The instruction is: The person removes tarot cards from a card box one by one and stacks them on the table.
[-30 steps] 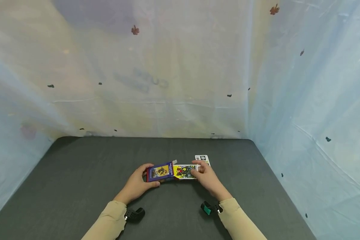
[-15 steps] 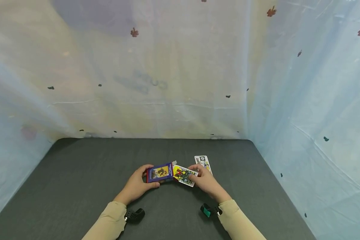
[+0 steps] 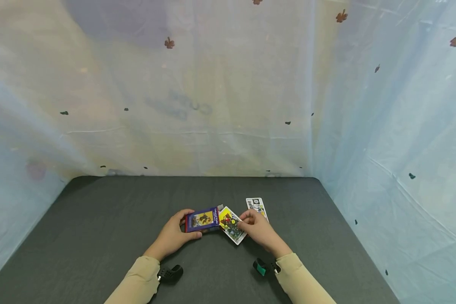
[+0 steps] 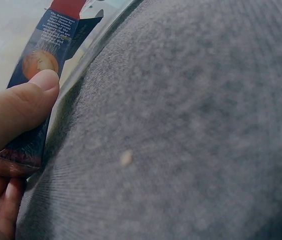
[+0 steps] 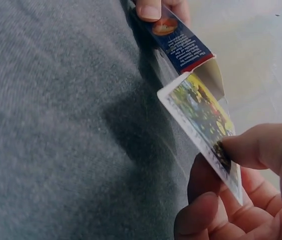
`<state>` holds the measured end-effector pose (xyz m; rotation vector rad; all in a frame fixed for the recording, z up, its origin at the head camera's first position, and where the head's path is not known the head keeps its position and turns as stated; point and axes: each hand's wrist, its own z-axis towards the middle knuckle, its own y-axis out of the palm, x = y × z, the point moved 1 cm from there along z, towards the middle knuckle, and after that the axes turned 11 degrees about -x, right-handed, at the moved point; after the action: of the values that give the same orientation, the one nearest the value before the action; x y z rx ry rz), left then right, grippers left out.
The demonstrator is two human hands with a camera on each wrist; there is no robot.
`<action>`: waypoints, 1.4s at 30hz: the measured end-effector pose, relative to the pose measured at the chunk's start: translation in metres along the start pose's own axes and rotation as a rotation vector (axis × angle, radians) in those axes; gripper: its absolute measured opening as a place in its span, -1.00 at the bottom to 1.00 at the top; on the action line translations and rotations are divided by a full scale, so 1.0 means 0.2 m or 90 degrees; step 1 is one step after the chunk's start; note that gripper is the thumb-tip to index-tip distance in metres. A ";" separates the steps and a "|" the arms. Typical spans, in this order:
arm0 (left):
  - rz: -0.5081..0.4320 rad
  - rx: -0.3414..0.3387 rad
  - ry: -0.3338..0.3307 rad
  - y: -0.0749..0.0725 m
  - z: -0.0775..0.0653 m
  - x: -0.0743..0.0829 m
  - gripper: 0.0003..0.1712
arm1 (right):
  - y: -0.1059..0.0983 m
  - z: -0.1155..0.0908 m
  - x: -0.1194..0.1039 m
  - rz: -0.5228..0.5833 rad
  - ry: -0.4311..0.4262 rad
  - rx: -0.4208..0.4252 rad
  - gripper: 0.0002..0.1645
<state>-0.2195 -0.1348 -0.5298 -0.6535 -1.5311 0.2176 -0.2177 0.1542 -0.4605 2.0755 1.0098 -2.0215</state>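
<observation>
We see the left hand (image 3: 173,234) gripping a purple card box (image 3: 202,218) near its closed end, the thumb along the printed narrow side and the fingers at the far edge. The box lies at a slight slant above the dark grey table (image 3: 137,202), picture face up, its open end towards the right hand (image 3: 259,228). At that end we make out a flap (image 4: 84,34) standing out from the box.

The right hand pinches a picture card (image 3: 229,223) – thumb on the printed face, fingers curled behind. The card is tilted, one end just beside the mouth of the box (whether the two touch, we cannot tell). We see yellow at the top of its picture and a white border round it.

Just beyond the right hand, a second card (image 3: 256,204) lies on the table, partly hidden by the fingers. Both arms wear pale yellow sleeves (image 3: 134,278), with a black wrist device (image 3: 171,273) at each cuff. Behind the table we see pale sheeting (image 3: 228,84) – dotted with leaf shapes (image 3: 169,42).
</observation>
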 end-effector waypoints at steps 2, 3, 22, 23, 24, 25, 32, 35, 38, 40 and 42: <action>0.003 0.001 -0.002 0.00 0.00 0.00 -0.03 | 0.00 -0.03 -0.06 -0.004 0.000 -0.004 -0.80; 0.003 0.002 -0.002 0.00 0.00 0.00 -0.03 | 0.00 -0.03 -0.05 -0.007 0.002 -0.006 -0.80; -0.010 -0.002 -0.002 0.00 -0.01 0.00 -0.06 | -0.20 0.06 0.23 -0.021 0.062 0.283 -0.60; -0.011 -0.002 0.000 0.00 -0.01 0.00 -0.06 | -0.21 0.07 0.24 -0.028 0.069 0.294 -0.59; -0.013 -0.002 0.001 0.00 -0.01 0.00 -0.05 | -0.22 0.07 0.25 -0.031 0.075 0.302 -0.59; -0.013 -0.001 0.002 0.00 -0.01 0.00 -0.05 | -0.22 0.07 0.25 -0.034 0.079 0.308 -0.58; -0.012 -0.001 0.004 0.00 0.00 -0.01 -0.04 | -0.25 0.10 0.25 -0.038 0.095 0.311 -0.58; -0.008 0.000 0.006 0.00 0.00 -0.01 -0.04 | -0.26 0.11 0.25 -0.044 0.093 0.300 -0.58; -0.008 0.000 0.007 0.00 0.00 0.00 -0.05 | -0.27 0.12 0.25 -0.053 0.092 0.293 -0.58; -0.008 -0.001 0.008 0.00 -0.01 0.01 -0.06 | -0.27 0.12 0.26 -0.060 0.094 0.290 -0.59; -0.010 -0.001 0.009 0.00 -0.01 0.01 -0.06 | -0.28 0.12 0.26 -0.067 0.094 0.291 -0.59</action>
<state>-0.2182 -0.1346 -0.5271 -0.6433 -1.5234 0.1993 -0.2697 0.2068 -0.4896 2.4666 0.7377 -2.3622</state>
